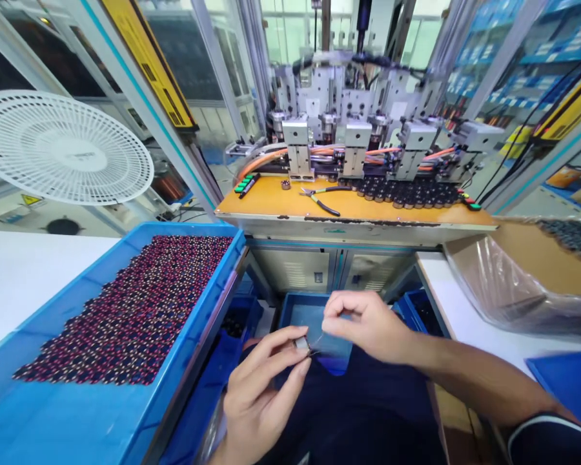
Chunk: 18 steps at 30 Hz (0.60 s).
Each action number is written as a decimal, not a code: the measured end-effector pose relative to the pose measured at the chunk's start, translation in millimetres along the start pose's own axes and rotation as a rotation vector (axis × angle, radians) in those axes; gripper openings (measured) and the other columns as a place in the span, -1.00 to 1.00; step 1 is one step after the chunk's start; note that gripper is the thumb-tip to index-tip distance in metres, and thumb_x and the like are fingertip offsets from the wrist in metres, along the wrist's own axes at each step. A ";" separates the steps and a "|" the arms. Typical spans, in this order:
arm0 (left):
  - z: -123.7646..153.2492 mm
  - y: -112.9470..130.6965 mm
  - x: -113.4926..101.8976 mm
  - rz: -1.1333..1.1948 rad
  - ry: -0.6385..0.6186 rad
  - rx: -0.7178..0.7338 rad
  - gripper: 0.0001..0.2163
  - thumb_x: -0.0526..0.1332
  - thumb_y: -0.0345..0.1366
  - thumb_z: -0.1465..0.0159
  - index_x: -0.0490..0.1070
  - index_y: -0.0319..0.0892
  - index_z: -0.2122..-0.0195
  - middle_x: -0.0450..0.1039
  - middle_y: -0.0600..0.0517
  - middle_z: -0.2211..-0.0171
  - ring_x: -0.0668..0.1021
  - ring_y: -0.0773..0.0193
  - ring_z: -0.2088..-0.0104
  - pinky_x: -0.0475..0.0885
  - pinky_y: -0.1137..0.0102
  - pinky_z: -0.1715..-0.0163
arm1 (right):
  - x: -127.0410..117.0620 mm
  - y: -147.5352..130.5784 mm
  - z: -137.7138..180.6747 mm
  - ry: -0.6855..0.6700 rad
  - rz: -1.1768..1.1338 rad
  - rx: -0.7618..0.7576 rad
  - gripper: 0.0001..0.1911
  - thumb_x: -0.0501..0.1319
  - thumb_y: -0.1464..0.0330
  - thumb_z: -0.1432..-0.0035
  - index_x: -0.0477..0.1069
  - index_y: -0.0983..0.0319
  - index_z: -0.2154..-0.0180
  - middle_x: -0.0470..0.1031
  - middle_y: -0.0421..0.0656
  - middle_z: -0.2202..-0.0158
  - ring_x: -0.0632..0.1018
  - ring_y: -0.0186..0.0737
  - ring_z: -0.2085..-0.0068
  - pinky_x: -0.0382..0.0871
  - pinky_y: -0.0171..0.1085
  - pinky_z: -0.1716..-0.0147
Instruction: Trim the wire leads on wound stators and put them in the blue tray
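Observation:
My left hand (266,381) holds a small round metal part (301,343) with a light grey side between thumb and fingertips. It looks like a small motor part, but blur hides its detail. Up and to the right, my right hand (368,323) is closed in a pinch on a thin wire (319,338), which runs down toward the part. Below both hands is a blue bin (297,303), partly hidden by them. To the left, a large blue tray (126,426) bears rows of small dark parts (135,310) with red and pale dots.
Ahead stands a machine (353,139) with several metal heads over an orange work surface (261,205). Yellow-and-black pliers (325,201) and dark round parts (411,192) lie there. A white fan (68,145) is at left, a plastic-lined cardboard box (527,265) at right.

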<state>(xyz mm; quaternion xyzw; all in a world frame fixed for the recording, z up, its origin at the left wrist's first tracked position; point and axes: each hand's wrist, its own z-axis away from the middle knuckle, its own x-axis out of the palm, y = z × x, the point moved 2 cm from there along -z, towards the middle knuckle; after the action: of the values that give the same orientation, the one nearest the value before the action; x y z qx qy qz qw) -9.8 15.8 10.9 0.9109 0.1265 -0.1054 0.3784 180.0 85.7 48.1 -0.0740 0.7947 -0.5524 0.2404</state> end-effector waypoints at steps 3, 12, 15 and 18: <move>-0.8 -4.5 -5.4 0.029 0.079 -0.067 -0.69 0.29 -0.63 -0.17 0.53 -0.14 0.13 0.57 -0.05 0.06 0.63 0.24 0.08 0.59 0.39 0.09 | -39.3 -1.8 -61.5 0.203 0.451 -0.203 -0.86 0.29 0.33 -0.23 0.45 0.29 0.30 0.52 -0.13 0.30 0.52 -0.25 0.26 0.43 -0.29 0.19; 1.5 -2.5 -21.2 0.064 0.215 -0.225 -0.79 0.29 -0.55 -0.21 0.56 -0.12 0.20 0.60 -0.07 0.11 0.64 0.21 0.10 0.62 0.38 0.17 | -90.8 55.4 -210.8 0.019 1.206 0.022 -0.44 0.24 0.14 -0.27 0.37 0.51 -0.05 0.40 0.28 -0.09 0.42 0.18 -0.11 0.24 0.03 -0.10; 3.2 -2.6 -26.0 0.067 0.245 -0.241 -0.79 0.29 -0.55 -0.21 0.57 -0.12 0.20 0.60 -0.08 0.12 0.64 0.18 0.10 0.62 0.34 0.18 | -88.2 64.3 -205.8 -0.038 1.278 0.067 -0.44 0.11 0.07 -0.33 0.43 0.50 0.05 0.45 0.30 0.02 0.45 0.25 -0.03 0.22 0.11 -0.05; 3.2 -4.5 -25.8 0.089 0.254 -0.251 -0.79 0.29 -0.55 -0.21 0.57 -0.12 0.20 0.59 -0.07 0.11 0.63 0.19 0.09 0.61 0.34 0.18 | -91.5 63.9 -191.9 -0.080 1.306 0.041 -0.40 0.10 0.00 -0.31 0.40 0.44 0.01 0.42 0.25 0.01 0.43 0.20 -0.01 0.25 0.02 -0.02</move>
<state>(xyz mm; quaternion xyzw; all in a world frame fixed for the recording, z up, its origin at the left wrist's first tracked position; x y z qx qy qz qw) -35.8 12.7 13.1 0.8673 0.1449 0.0442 0.4742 180.3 306.6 69.8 0.4081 0.6558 -0.3044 0.5574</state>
